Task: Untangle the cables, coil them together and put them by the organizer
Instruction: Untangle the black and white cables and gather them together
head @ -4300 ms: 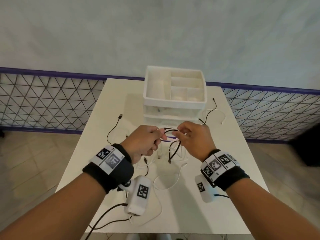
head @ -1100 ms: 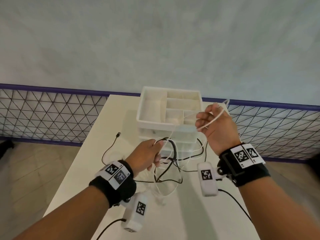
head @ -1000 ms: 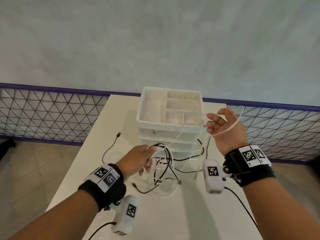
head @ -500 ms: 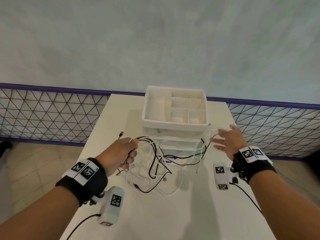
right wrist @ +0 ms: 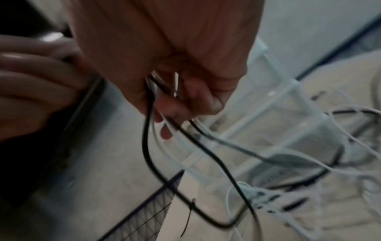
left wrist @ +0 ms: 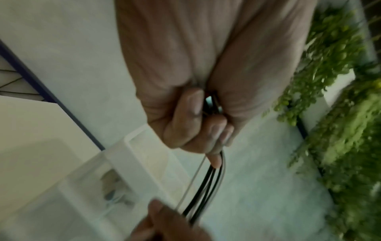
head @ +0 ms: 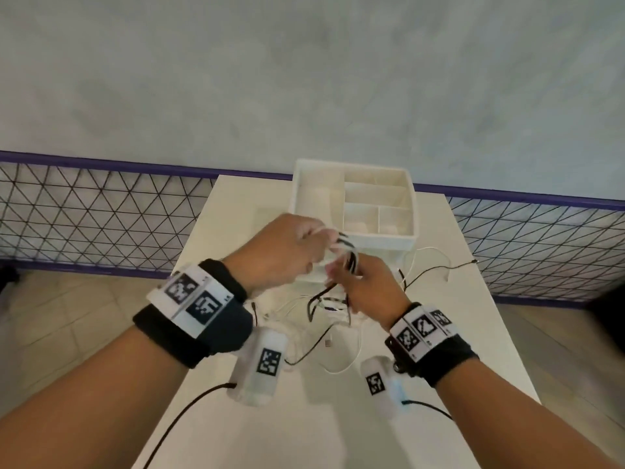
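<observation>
we grip cables [head: 345, 262] in left hand [head: 284, 252] and right hand [head: 365, 286] | strands run between fists | loose tails hang below right, nearer organizer [head: 351, 164]

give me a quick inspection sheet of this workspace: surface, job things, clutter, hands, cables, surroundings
surface: white table, cable slack lying on it
job's things: white organizer at the far end, top compartments open
clutter: nothing seen
grippers: left hand and right hand both grip the same bundle, raised in front of the organizer
cables: black and white cables bunched between the hands, loose ends trailing right, not yet coiled
surroundings: grey wall, mesh fence, tiled floor
</observation>
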A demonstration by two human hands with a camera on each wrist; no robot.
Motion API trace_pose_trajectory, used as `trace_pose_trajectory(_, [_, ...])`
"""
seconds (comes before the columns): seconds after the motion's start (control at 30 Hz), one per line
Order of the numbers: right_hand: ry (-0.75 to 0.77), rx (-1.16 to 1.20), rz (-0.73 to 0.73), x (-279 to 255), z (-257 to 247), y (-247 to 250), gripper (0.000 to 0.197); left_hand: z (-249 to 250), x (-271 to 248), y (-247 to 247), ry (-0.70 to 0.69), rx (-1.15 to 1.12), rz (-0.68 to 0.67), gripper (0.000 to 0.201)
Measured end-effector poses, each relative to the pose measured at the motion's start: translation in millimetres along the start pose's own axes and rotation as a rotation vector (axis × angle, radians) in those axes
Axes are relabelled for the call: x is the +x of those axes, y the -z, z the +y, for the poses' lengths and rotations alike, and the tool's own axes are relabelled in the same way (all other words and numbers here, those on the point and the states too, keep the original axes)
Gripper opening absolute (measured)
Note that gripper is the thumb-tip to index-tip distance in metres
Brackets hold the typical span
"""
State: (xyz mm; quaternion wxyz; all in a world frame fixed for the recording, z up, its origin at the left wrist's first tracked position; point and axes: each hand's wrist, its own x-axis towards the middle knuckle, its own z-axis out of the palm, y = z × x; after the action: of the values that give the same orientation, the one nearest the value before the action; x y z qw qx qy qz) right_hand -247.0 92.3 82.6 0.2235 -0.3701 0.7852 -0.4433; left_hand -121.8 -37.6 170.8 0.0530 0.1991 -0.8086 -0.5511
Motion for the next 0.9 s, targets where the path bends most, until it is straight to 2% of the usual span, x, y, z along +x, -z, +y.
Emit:
trace_pose_trajectory(0.07, [-0.137, -0.009, 0.043, 7.8, 15.6, 5.4, 0.027, 6.7, -4.6, 16.4, -0.023, -0.155, 0.044, 0.028])
trace_pose_trajectory(0.23, [-0.292, -0.229, -0.028, 6.0, 49.0, 14.4, 0.031, 15.5, -12.4, 60.3, -0.146, -0.538, 0.268, 0.026])
trace_pose_trajectory(0.3, [-0.394, -0.236, -0.028, 6.2, 63.6, 15.2, 0.037, 6.7, -11.7, 69.9, -0.142, -0.553, 0.36, 0.027])
trace_pose_trajectory(0.37, [-0.441, -0.152, 0.034, 9.6, 60.1, 20.9, 0.039, -11.2, -11.3, 68.3, -0.077, -0.445, 0.421, 0.024])
trace_pose_trajectory(0.43, [-0.42, -0.092, 0.156, 14.6, 38.9, 38.4, 0.038, -34.6, -10.8, 60.6, 0.031, -0.293, 0.459, 0.024])
trace_pose_trajectory(0.53, [-0.268, -0.206, 0.435, 27.7, 3.2, 86.8, 0.04, -70.2, -11.1, 50.3, 0.184, -0.135, 0.509, 0.029])
trace_pose_trajectory(0.63, [-0.114, -0.313, 0.742, 39.0, -13.9, 128.6, 0.036, -85.5, -8.6, 39.9, 0.242, -0.133, 0.502, 0.029])
trace_pose_trajectory(0.7, [-0.031, -0.318, 0.87, 44.1, -12.7, 138.5, 0.035, -83.4, -4.7, 31.7, 0.241, -0.151, 0.436, 0.03])
trace_pose_trajectory(0.77, [-0.015, -0.296, 0.847, 48.1, 1.4, 140.6, 0.023, -77.8, -1.1, 23.2, 0.231, -0.2, 0.351, 0.03])
trace_pose_trajectory(0.8, [-0.051, -0.302, 0.766, 47.7, 14.8, 139.1, 0.028, -75.9, -0.3, 18.6, 0.23, -0.214, 0.3, 0.03])
trace_pose_trajectory(0.9, [-0.339, -0.414, 0.369, 29.3, 64.2, 126.3, 0.085, -76.8, -0.6, 1.2, 0.269, -0.222, 0.132, 0.029])
